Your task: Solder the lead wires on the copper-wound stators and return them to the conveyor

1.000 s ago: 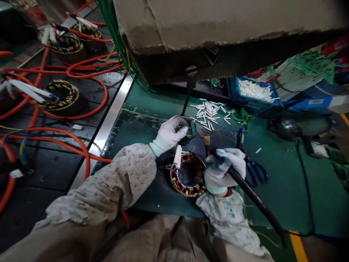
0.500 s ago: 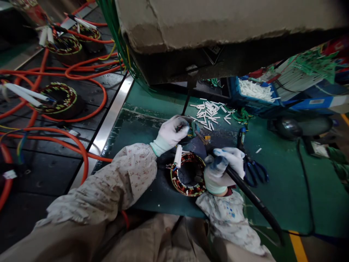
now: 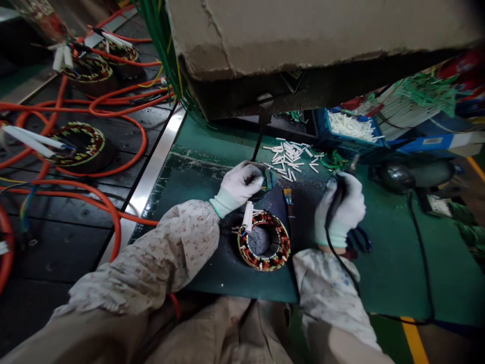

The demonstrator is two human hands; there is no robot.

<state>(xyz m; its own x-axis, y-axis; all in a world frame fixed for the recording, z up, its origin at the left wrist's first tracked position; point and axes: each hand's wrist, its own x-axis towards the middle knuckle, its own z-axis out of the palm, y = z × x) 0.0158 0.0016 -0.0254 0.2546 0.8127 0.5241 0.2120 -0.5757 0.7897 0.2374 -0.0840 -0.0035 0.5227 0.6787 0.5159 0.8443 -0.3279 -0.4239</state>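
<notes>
The left hand [image 3: 238, 184] in a white glove is closed around some small wires and a green bit, just past the round motor coil [image 3: 264, 241] at its 11 o'clock. The coil sits on the green bench [image 3: 394, 263] between both arms, with a white tube [image 3: 247, 216] sticking up from its rim. The right hand [image 3: 343, 210] is at the coil's 2 o'clock, its grip wrapped tight on a black tool [image 3: 337, 194] with a cord. Little white tubes [image 3: 290, 154] lie at 12 o'clock.
</notes>
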